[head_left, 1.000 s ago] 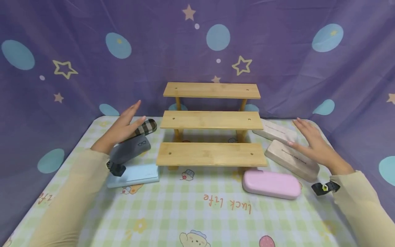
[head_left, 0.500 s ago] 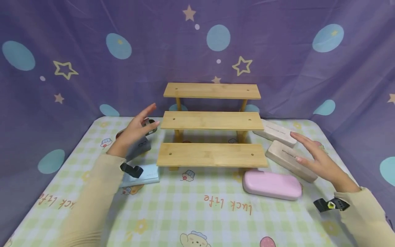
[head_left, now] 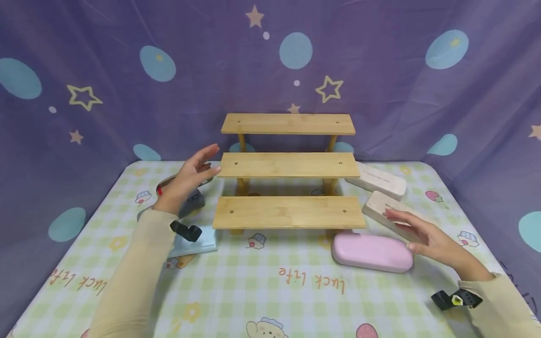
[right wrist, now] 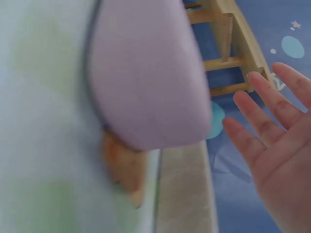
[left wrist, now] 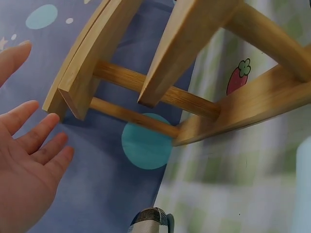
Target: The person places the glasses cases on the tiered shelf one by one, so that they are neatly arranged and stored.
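Note:
My left hand (head_left: 186, 183), fingers extended and holding nothing, hovers beside the left end of the three-tier wooden shelf (head_left: 289, 165). Behind and under it lie a dark grey glasses case (head_left: 195, 199), a light blue case (head_left: 200, 241) and a plaid case (left wrist: 148, 224), all partly hidden by the hand and sleeve. On the other side, my right hand (head_left: 437, 241) is above the right end of a pink glasses case (head_left: 372, 252), its thumb tip overlapping the edge in the head view. The right wrist view shows its palm (right wrist: 286, 179) bare, fingers spread. Its fingers cover part of a beige case (head_left: 378, 205).
Another pale case (head_left: 380, 180) lies behind the beige one, close to the shelf's right side. A green checked cloth (head_left: 236, 291) covers the table. A purple curtain (head_left: 190, 108) with stars and blue ovals hangs behind and at both sides.
My left hand has moved right, up to the shelf's end. My right hand has come down and nearer, from over the beige cases to the pink case's right end. The cases have stayed put.

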The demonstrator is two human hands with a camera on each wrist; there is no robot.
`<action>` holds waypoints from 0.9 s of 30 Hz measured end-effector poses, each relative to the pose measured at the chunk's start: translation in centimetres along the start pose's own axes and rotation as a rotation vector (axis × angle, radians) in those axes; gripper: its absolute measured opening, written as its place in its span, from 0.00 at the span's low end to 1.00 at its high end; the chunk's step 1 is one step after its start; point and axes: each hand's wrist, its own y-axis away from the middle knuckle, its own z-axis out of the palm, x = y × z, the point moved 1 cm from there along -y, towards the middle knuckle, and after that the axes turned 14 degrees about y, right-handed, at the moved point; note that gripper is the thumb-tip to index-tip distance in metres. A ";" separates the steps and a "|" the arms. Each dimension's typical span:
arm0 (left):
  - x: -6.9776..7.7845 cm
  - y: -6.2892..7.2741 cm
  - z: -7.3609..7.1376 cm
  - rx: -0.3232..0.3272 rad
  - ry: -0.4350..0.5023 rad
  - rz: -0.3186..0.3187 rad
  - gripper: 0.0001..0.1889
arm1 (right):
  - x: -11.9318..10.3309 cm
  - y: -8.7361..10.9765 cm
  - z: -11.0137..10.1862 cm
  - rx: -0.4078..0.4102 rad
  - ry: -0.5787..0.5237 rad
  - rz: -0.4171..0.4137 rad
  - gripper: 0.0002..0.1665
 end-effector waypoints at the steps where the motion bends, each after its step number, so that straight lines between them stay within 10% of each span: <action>1: -0.1 -0.1 0.0 0.004 0.003 -0.005 0.35 | 0.1 0.3 0.1 -0.011 -0.004 0.013 0.38; 11: -1.0 -1.2 -0.5 0.032 0.044 0.002 0.36 | 0.9 2.1 1.1 -0.043 0.053 0.216 0.44; 27: -1.7 -2.4 -0.1 -0.016 0.094 -0.034 0.35 | 1.3 3.0 2.1 -0.043 0.033 0.248 0.55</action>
